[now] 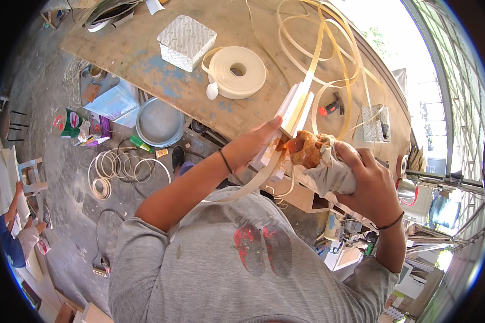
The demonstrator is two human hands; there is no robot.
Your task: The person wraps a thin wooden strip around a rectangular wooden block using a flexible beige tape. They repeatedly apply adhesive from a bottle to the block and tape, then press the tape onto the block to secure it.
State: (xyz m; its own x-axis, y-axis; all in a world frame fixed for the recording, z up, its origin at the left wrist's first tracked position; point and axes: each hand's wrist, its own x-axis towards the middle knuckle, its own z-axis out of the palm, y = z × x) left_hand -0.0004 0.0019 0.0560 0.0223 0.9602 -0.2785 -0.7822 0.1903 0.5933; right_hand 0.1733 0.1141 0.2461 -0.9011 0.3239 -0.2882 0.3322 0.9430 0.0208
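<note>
My right hand (369,185) is wrapped round a container covered in grey-white wrapping (331,175), tilted to the left. Its mouth end is crusted with amber-brown glue (307,148). This end hangs over a stack of narrow white boards (299,102) at the table's front edge. Cream edge-banding strip (310,72) runs along the top of the boards, and a loose length (253,183) curves down toward my shirt. My left hand (258,142) is closed beside the boards, close to the glue. A thin brownish edge shows at its fingertips; what it grips is mostly hidden.
On the wooden table (140,59) are a roll of cream banding (237,72), a foil-patterned box (186,43), a hammer (331,105) and a smaller patterned block (375,124). Beside it, on the floor, stand a round tub (159,123) and coiled strip (99,183). Another person (19,237) is far left.
</note>
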